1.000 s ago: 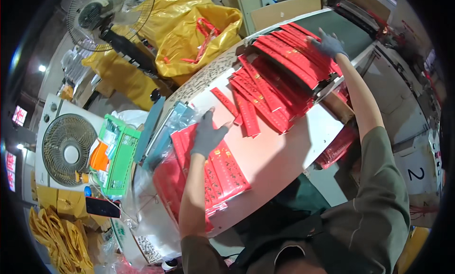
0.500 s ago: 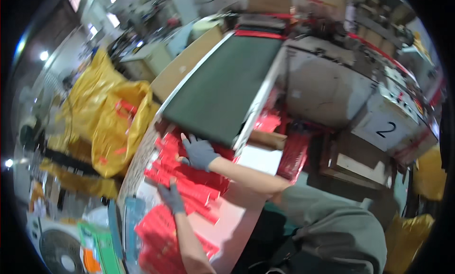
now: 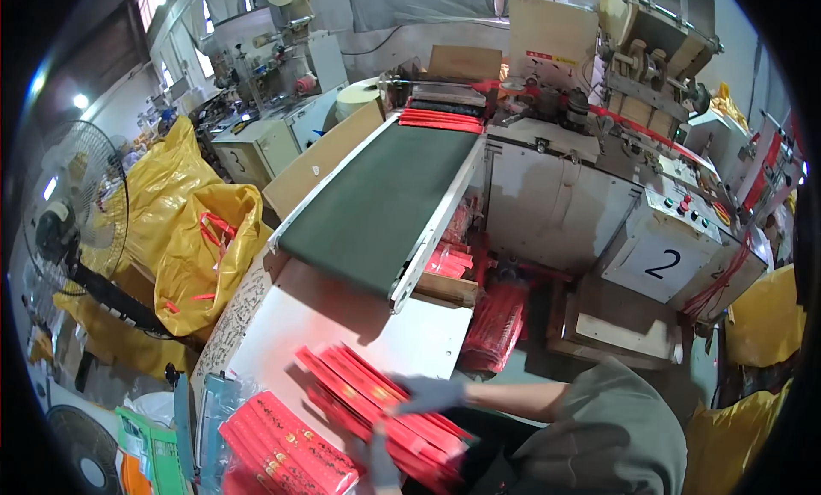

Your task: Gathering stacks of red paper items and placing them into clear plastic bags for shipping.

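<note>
A loose bundle of long, flat red packets [image 3: 351, 388] hangs tilted above the near part of the white table. My right hand [image 3: 430, 394], in a grey glove, is closed around the bundle's right side. At its lower left side my left hand [image 3: 378, 462], gloved in grey too, grips the same bundle; that hand is blurred and its fingertips are partly hidden. Just left of the left hand lies a neat stack of red printed packets [image 3: 286, 444] in clear plastic.
Beyond the white table [image 3: 325, 302] a green conveyor belt [image 3: 376, 200] slopes away, with red packets [image 3: 440, 120] across its far end. Yellow sacks [image 3: 209, 264] and a standing fan [image 3: 73, 195] are on the left. Machine cabinets [image 3: 547, 195] and a control box [image 3: 658, 251] fill the right.
The red packets spread below the belt's near end are gathered into a bundle in both hands and brought nearer to me. The view has shifted, and the table below the belt shows bare.
</note>
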### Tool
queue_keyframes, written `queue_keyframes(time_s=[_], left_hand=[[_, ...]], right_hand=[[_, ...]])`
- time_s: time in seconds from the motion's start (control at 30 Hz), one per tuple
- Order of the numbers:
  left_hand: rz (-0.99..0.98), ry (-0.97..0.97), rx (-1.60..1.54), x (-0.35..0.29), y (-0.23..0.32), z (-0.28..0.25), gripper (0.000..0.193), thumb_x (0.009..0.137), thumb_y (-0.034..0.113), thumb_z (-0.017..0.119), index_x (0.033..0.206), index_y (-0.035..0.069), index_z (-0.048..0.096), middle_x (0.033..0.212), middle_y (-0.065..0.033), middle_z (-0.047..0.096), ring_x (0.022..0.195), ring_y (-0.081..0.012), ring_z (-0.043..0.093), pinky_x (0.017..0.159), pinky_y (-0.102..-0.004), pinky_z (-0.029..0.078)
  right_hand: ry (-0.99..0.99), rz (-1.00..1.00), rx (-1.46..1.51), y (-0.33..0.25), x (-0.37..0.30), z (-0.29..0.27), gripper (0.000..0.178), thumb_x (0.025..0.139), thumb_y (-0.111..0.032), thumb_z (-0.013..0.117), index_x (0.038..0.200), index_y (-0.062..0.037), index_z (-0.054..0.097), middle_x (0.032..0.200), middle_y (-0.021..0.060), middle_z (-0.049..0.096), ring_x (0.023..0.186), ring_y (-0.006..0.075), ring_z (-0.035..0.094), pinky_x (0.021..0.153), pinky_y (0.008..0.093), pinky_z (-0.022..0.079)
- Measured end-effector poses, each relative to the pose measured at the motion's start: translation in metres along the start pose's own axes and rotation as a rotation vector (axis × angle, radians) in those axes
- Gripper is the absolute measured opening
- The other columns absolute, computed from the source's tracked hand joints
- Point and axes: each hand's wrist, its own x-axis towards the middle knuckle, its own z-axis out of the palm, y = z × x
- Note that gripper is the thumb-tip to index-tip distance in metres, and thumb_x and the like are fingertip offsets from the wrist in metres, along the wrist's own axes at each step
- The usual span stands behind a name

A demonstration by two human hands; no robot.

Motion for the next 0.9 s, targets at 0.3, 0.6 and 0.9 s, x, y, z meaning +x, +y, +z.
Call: queue_keyframes(time_s=[0.3, 0.6, 0.9], left_hand=[[-0.201, -0.304, 0.324, -0.049, 0.116, 0.016, 0.079, 0.072, 0.012, 0.068, 0.139, 0.002, 0.027, 0.124, -0.0159, 0.050, 0.105, -0.0250, 0.055, 0.089, -0.0384, 0.047], [0.633, -0.279, 0.948, -0.004, 0.110, -0.047, 0.072, 0.066, 0.026, 0.077, 0.127, 0.005, 0.045, 0.119, -0.0090, 0.058, 0.116, -0.0253, 0.051, 0.100, -0.0409, 0.039], [0.410, -0.215, 0.250, -0.027, 0.146, -0.002, 0.114, 0.061, 0.015, 0.084, 0.144, 0.001, 0.008, 0.129, -0.0159, 0.045, 0.115, -0.0243, 0.052, 0.095, -0.0358, 0.046]], right_hand=[[-0.218, -0.262, 0.165, -0.035, -0.064, 0.023, 0.108, 0.079, -0.040, 0.071, 0.146, -0.0062, -0.007, 0.142, 0.0210, 0.033, 0.123, 0.0271, 0.044, 0.101, 0.0355, 0.036], [-0.053, -0.556, -0.218, -0.101, -0.005, -0.004, 0.136, 0.059, -0.042, 0.086, 0.145, -0.0035, -0.012, 0.124, 0.0177, 0.049, 0.109, 0.0251, 0.053, 0.094, 0.0350, 0.041], [-0.017, -0.675, 0.337, -0.138, -0.034, 0.025, 0.103, 0.064, -0.023, 0.085, 0.143, -0.0002, 0.023, 0.127, 0.0153, 0.048, 0.116, 0.0230, 0.050, 0.099, 0.0350, 0.039]])
